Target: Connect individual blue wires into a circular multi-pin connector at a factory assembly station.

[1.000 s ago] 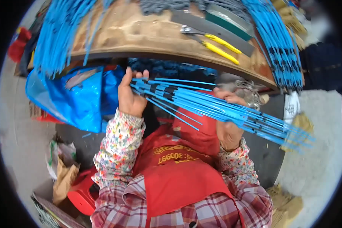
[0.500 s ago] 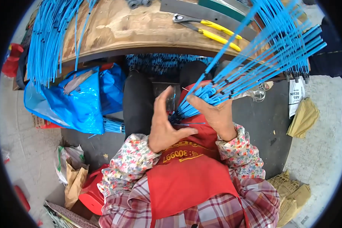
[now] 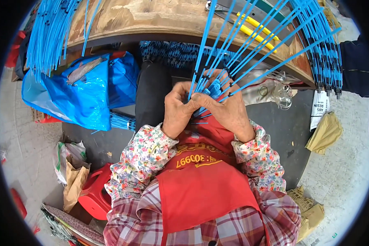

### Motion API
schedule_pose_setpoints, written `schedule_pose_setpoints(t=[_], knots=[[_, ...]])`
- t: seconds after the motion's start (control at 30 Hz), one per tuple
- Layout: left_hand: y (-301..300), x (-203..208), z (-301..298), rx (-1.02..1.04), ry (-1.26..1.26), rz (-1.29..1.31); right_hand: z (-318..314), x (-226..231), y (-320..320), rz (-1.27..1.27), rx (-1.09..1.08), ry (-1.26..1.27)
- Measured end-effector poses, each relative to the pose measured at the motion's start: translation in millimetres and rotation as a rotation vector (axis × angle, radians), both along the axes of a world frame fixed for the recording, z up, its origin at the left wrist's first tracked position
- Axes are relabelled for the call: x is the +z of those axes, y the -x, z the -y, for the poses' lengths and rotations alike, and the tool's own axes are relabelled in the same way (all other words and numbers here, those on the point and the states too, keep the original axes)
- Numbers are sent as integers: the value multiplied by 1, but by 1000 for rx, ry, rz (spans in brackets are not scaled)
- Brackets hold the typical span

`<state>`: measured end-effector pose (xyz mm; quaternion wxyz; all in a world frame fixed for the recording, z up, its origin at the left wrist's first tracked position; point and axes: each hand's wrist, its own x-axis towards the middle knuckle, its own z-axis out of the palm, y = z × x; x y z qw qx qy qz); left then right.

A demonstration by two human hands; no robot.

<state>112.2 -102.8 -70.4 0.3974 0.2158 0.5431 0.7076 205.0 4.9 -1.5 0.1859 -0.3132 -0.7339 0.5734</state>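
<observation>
A fanned bunch of thin blue rods (image 3: 250, 51) with short black sleeves rises from over my lap toward the workbench. My right hand (image 3: 229, 112) is wrapped round its lower end, where some blue loops (image 3: 213, 88) show between the fingers. My left hand (image 3: 178, 107) is closed against the near left side of the same bunch, thumb and fingertips pinching at the leftmost rods. Both thumbs nearly meet there; the exact piece between the left fingertips is hidden.
The wooden workbench (image 3: 127, 20) curves across the front, bearing yellow-handled pliers (image 3: 256, 37) and hanging piles of blue rods at left (image 3: 49, 37) and right (image 3: 324, 53). A blue bag (image 3: 90, 98) lies left of my legs; a red plastic stool (image 3: 96, 192) stands lower left.
My left hand has gone from spread and empty to closed on the bunch. The bunch has swung more upright and fanned leftward, and the view has shifted slightly.
</observation>
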Motion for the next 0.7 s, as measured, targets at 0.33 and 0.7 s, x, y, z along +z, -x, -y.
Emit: schedule_pose_setpoints(t=[0.33, 0.7], knots=[[37, 20, -3, 61, -293, 212, -8, 7, 1, -145, 293, -229], [78, 3, 13, -255, -510, 456, -12, 7, 12, -385, 292, 246]])
